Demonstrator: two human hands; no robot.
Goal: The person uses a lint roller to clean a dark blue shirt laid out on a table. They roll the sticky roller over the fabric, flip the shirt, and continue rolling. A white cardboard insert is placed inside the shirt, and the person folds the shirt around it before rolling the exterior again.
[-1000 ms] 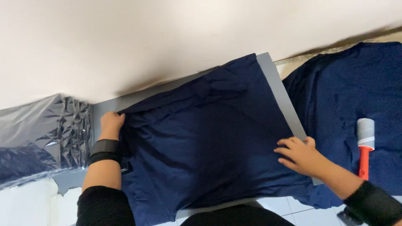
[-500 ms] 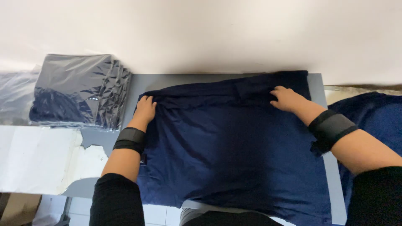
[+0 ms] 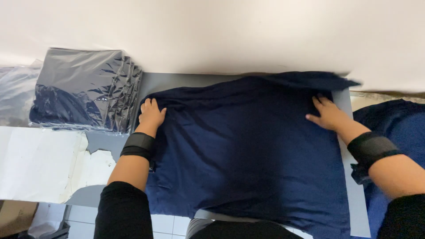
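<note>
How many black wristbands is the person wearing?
2: one wristband sits on the left arm near the bagged stack, the other wristband on the right arm.

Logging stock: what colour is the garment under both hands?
Dark navy blue, plain cloth garment, clearest in the head view.

Left hand (image 3: 151,113) flat on the near-left corner of a navy garment (image 3: 248,146), fingers spread; right hand (image 3: 328,114) pressing down by the top right edge. Garment spread wide across a grey board (image 3: 354,194). Black bands on both wrists. Stack of bagged dark garments (image 3: 84,90) just left of the board, white paper (image 3: 40,163) below it. More navy fabric (image 3: 398,117) off right.
</note>
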